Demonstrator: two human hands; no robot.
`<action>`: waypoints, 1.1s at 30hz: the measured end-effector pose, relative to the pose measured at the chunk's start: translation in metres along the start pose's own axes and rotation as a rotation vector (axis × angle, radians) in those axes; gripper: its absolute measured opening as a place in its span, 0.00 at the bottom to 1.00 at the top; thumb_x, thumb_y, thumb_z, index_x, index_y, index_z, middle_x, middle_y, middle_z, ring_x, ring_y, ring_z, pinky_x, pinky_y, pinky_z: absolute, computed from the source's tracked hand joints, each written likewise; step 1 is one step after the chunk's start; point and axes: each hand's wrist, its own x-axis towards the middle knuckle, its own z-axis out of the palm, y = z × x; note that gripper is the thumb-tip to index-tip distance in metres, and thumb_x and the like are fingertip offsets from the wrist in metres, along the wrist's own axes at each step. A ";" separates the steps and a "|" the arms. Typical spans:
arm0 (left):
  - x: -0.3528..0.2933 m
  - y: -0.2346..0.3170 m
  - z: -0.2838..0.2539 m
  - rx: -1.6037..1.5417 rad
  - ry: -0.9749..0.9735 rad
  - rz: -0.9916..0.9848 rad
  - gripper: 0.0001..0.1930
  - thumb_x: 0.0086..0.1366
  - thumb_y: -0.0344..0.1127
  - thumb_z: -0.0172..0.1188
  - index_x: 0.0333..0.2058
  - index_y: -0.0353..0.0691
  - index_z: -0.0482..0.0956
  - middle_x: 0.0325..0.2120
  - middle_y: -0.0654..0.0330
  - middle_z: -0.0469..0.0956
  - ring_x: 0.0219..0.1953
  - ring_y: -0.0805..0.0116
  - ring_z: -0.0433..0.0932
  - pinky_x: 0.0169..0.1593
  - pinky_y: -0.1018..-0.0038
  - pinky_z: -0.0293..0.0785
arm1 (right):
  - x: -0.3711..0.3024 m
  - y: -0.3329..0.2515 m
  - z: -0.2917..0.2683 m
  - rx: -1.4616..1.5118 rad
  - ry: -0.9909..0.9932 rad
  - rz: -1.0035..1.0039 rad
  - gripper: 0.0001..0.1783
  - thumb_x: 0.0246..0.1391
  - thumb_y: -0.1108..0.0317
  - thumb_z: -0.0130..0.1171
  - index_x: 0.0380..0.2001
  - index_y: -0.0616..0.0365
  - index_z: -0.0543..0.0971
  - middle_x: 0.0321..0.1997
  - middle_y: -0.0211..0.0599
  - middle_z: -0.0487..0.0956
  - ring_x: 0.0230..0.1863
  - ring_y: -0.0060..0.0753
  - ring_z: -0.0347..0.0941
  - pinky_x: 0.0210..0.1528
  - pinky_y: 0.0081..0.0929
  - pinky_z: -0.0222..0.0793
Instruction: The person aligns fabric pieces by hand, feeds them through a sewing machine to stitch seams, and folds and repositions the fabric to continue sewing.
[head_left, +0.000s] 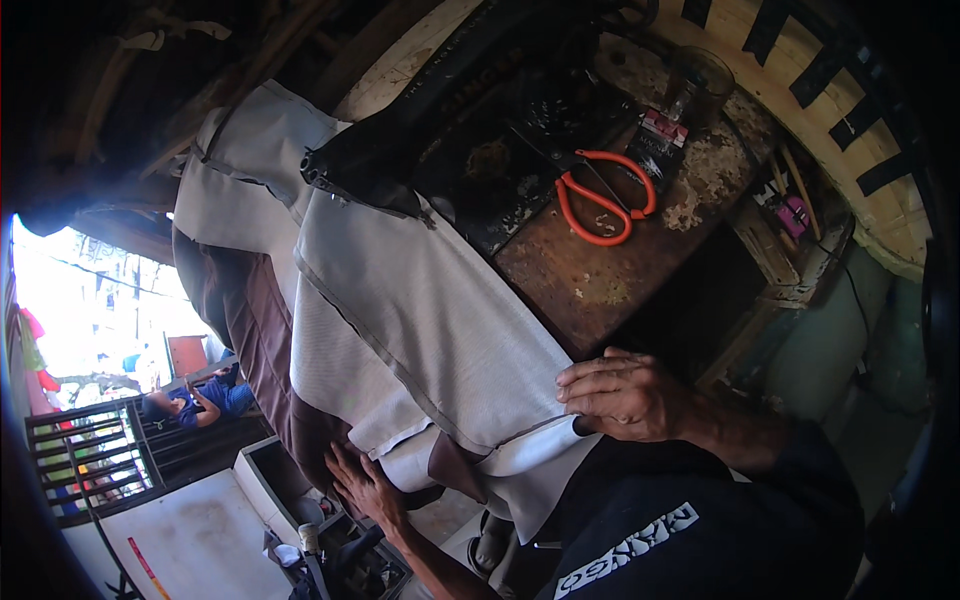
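Observation:
A long piece of light grey cloth (420, 300) with a brown underside lies across the sewing table and runs under the black sewing machine (450, 110). My right hand (625, 395) lies flat on the cloth's near edge, fingers together, pressing it down. My left hand (365, 485) reaches under the hanging end of the cloth, fingers spread against the brown fold. Neither hand closes around anything.
Orange-handled scissors (600, 195) lie on the worn brown tabletop (600, 280) beside the machine. A small red and white packet (658, 140) and a dark glass (700, 85) stand further back. A person in blue (200, 400) sits outside beyond a railing at the left.

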 end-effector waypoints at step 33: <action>0.046 0.254 -0.002 -0.100 -0.349 1.112 0.35 0.65 0.48 0.67 0.69 0.50 0.71 0.70 0.59 0.69 0.75 0.50 0.59 0.76 0.45 0.48 | 0.004 0.015 -0.013 0.089 -0.126 0.029 0.14 0.51 0.70 0.74 0.43 0.55 0.88 0.52 0.30 0.87 0.61 0.25 0.80 0.52 0.25 0.84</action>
